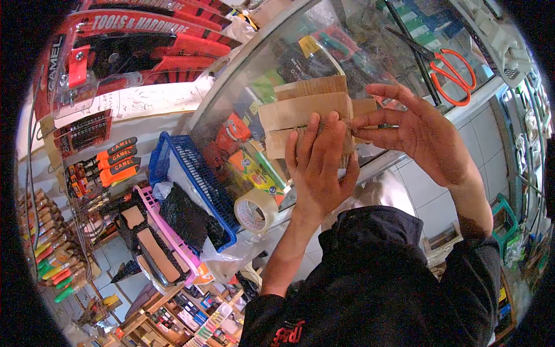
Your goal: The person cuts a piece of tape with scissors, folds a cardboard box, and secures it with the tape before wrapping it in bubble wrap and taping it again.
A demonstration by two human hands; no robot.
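Note:
A piece of brown cardboard [295, 118] with folded flaps lies on the glass counter top [364, 63]. My left hand [324, 162] rests flat on its lower part, fingers spread. At the cardboard's right edge is my right hand [404, 124]; its lower fingertips touch a small flap there, while the index finger and thumb stand apart. A roll of clear tape [255, 211] sits at the counter's near edge, left of my left hand. Scissors with orange handles [454, 78] lie at the right of the glass, blades spread.
Packaged goods [254, 173] show through the glass. Left of the counter are a blue basket [196, 185] and a pink basket [167, 237] with black plastic. Red tool packs [139, 40] hang at the upper left. Tiled floor [428, 179] shows below the counter's edge.

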